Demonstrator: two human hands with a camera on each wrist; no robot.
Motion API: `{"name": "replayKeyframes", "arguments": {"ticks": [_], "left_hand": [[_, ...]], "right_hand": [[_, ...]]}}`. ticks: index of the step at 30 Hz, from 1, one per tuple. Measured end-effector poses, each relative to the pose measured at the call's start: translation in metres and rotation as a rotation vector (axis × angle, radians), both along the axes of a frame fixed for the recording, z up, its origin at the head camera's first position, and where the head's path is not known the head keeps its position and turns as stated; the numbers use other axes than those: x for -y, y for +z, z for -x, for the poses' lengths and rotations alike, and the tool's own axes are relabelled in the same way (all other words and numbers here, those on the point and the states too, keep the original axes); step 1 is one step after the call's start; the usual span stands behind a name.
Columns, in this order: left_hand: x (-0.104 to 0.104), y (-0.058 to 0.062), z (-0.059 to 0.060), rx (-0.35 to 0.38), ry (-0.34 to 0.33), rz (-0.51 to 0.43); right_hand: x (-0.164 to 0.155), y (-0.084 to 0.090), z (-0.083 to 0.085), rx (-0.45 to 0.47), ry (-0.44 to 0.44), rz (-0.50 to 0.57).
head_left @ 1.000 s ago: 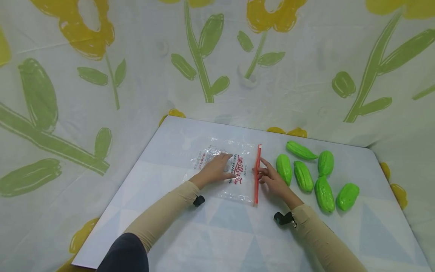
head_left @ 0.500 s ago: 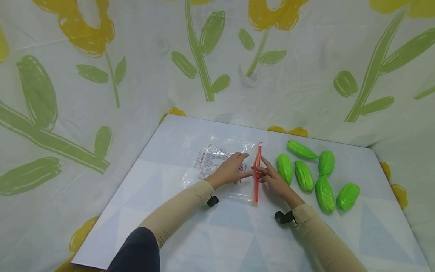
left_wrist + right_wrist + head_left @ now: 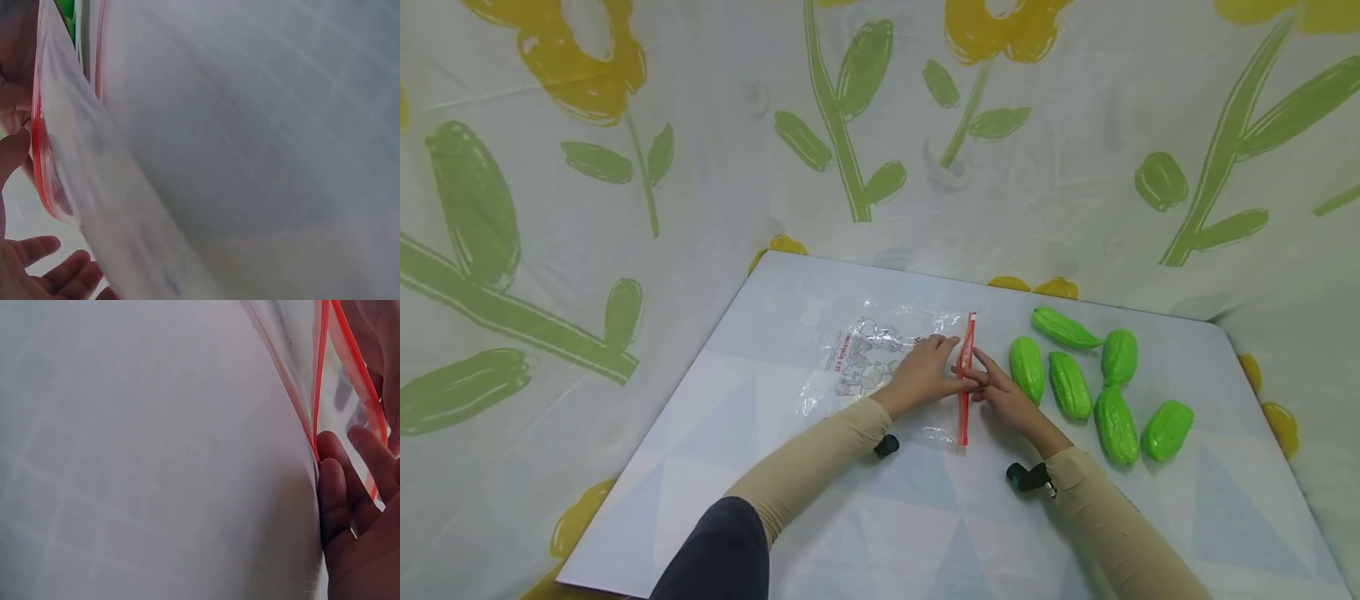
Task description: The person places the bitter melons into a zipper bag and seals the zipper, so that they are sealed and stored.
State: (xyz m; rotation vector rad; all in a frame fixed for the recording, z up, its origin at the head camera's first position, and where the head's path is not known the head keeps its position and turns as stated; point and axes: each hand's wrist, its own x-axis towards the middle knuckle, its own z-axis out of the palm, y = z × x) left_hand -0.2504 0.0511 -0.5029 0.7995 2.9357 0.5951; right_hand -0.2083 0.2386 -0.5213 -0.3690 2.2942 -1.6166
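Observation:
A clear plastic zip bag with red print lies flat on the white table, its red zip strip along the right edge. My left hand reaches across the bag and pinches the strip near its middle. My right hand meets it from the right and pinches the same strip. In the right wrist view the two red lips stand slightly apart beside my right fingers. In the left wrist view the red strip curves up next to my left hand.
Several bright green gourds lie in a loose cluster to the right of the bag, the nearest just beyond my right hand. A floral cloth hangs behind and around the table. The table's far edge is close behind the bag.
My left hand has slid right across the bag, from the printed middle to the zip strip, where it now meets my right hand. The right hand has barely moved.

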Motion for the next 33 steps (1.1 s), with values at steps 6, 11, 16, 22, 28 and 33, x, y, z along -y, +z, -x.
{"name": "replayKeyframes", "arguments": {"ticks": [6, 11, 16, 22, 28, 33], "left_hand": [[-0.003, 0.004, -0.003, 0.021, 0.01, -0.01], [-0.004, 0.003, -0.003, 0.007, 0.009, 0.007], [-0.002, 0.001, -0.003, 0.005, 0.01, 0.021], [0.0, 0.0, -0.003, 0.01, 0.009, 0.041], [0.001, -0.002, -0.003, 0.013, -0.005, 0.048], [0.002, -0.002, -0.004, 0.032, 0.0, 0.037]], "right_hand": [[0.003, 0.007, -0.002, 0.069, -0.02, -0.013], [0.009, 0.025, -0.008, 0.076, 0.011, 0.038], [0.011, 0.033, -0.012, 0.041, 0.026, 0.057], [0.003, 0.008, -0.002, -0.029, 0.003, 0.097], [0.001, -0.004, 0.002, -0.12, -0.163, -0.126], [0.002, -0.011, 0.006, -0.183, -0.246, -0.29]]}}
